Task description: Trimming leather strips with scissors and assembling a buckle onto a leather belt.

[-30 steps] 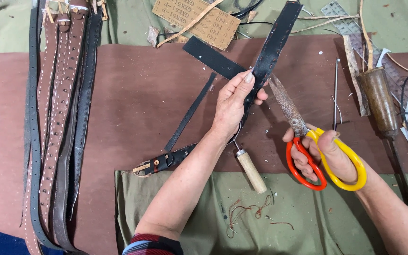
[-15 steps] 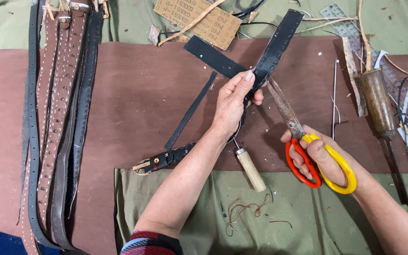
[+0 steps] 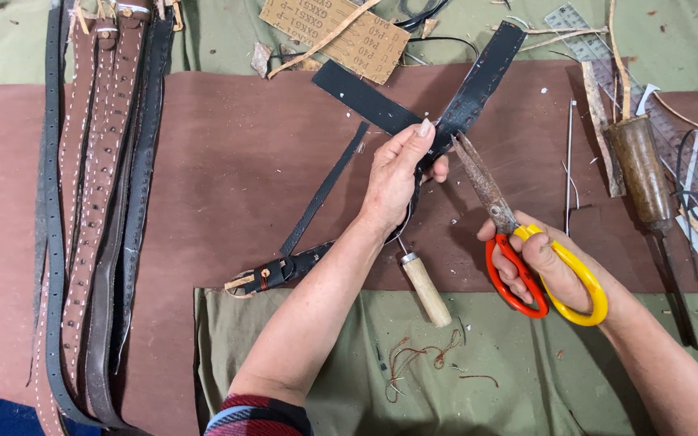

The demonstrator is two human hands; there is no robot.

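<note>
The left hand (image 3: 393, 182) pinches a black leather strap (image 3: 478, 81) above the brown mat while the right hand (image 3: 547, 266) grips red-and-yellow-handled scissors (image 3: 519, 242) — blades closed at the strap's edge — seemingly mid-trimming, needing steady alignment.

A black leather strap (image 3: 478, 85), flat and matte, is held up over the brown leather sheet (image 3: 228, 161) near its far edge, slanting from the pinch of the left hand (image 3: 393, 173) up toward the far right; a second black piece crosses it and runs toward the far left. A pair of scissors with rusty, mottled blades and one red and one yellow handle loop (image 3: 527, 258) sits in the right hand (image 3: 551, 262), blades closed, tip touching the strap just beside the left thumb.
</note>
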